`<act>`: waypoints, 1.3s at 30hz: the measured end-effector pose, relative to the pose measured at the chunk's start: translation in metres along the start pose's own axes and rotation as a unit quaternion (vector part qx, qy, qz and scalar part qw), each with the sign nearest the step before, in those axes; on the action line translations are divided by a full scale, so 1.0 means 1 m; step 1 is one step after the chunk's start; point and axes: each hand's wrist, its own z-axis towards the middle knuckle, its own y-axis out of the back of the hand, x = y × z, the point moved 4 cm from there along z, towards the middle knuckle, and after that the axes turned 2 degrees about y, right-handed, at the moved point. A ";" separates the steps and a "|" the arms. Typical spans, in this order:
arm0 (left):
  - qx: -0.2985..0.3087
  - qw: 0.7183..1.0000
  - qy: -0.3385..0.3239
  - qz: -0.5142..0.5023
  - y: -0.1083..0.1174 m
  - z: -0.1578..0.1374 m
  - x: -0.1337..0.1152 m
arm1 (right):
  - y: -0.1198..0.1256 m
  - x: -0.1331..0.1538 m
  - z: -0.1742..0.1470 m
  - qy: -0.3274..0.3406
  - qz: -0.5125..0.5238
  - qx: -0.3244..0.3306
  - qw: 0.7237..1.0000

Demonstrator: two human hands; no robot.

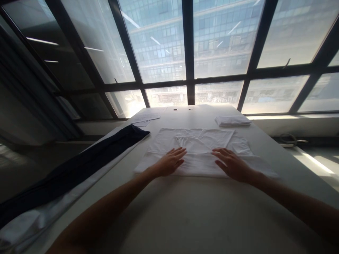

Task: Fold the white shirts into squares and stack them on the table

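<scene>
A white cloth garment (198, 139) lies partly folded across the white table (169, 211), its near edge turned over in a wide band. My left hand (171, 162) rests on the left half of that band, fingers stretched out and palm down. On the right half lies my right hand (231, 164), also flat with its fingers extended toward the middle. Neither hand grips the fabric. Wrinkles and overlapping layers show beyond the fingertips; the garment's exact kind cannot be made out.
A folded white cloth (233, 121) sits at the table's far right. Along the left edge stretches a long dark navy cloth (87, 165) over white fabric. Papers (145, 118) lie at the far left. Large framed windows (159, 42) stand behind the table.
</scene>
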 end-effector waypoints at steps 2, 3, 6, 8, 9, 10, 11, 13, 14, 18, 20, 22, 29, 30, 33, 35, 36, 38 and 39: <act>0.036 0.998 -0.039 -0.015 -0.017 0.019 -0.029 | -0.021 0.029 0.018 0.024 0.032 0.037 0.999; 0.047 0.998 -0.047 -0.018 -0.024 0.025 -0.037 | -0.031 0.040 0.024 0.028 0.040 0.054 0.997; 0.064 0.997 -0.041 -0.019 -0.035 0.031 -0.039 | -0.056 0.052 0.031 0.029 0.054 0.117 0.991; 0.078 0.997 -0.023 -0.018 -0.036 0.027 -0.029 | -0.063 0.051 0.028 0.030 0.055 0.144 0.988; 0.087 0.996 -0.012 -0.016 -0.035 0.024 -0.022 | -0.063 0.048 0.025 0.032 0.054 0.152 0.986; 0.097 0.995 0.001 -0.013 -0.034 0.020 -0.015 | -0.063 0.046 0.022 0.036 0.053 0.158 0.985; 0.105 0.994 0.015 -0.008 -0.032 0.015 -0.007 | -0.061 0.043 0.018 0.040 0.051 0.163 0.984; 0.112 0.993 0.044 0.009 -0.030 0.006 0.009 | -0.057 0.037 0.010 0.047 0.050 0.166 0.984; 0.109 0.992 0.057 0.019 -0.028 0.001 0.017 | -0.054 0.034 0.005 0.048 0.049 0.163 0.984; 0.088 0.989 0.097 0.064 -0.023 -0.024 0.050 | -0.045 0.022 -0.015 0.033 0.045 0.151 0.987; 0.079 0.986 0.118 0.085 -0.020 -0.039 0.068 | -0.040 0.015 -0.027 0.023 0.039 0.153 0.987; 0.068 0.982 0.141 0.107 -0.017 -0.053 0.086 | -0.035 0.009 -0.039 0.007 0.029 0.157 0.987; 0.054 0.968 0.193 0.151 -0.016 -0.081 0.138 | -0.011 -0.029 -0.084 -0.118 -0.037 0.165 0.979; 0.051 0.968 0.195 0.152 -0.018 -0.082 0.142 | -0.007 -0.037 -0.091 -0.138 -0.051 0.157 0.977; 0.048 0.967 0.201 0.147 -0.021 -0.082 0.150 | 0.004 -0.059 -0.112 -0.193 -0.097 0.126 0.968; 0.048 0.968 0.203 0.141 -0.021 -0.081 0.153 | 0.009 -0.071 -0.125 -0.220 -0.117 0.111 0.962; 0.046 0.968 0.204 0.139 -0.022 -0.081 0.154 | 0.011 -0.076 -0.130 -0.231 -0.121 0.105 0.960; 0.038 0.968 0.207 0.139 -0.021 -0.081 0.155 | 0.013 -0.085 -0.137 -0.257 -0.120 0.098 0.954; 0.036 0.967 0.211 0.139 -0.020 -0.081 0.156 | 0.014 -0.090 -0.140 -0.274 -0.116 0.098 0.950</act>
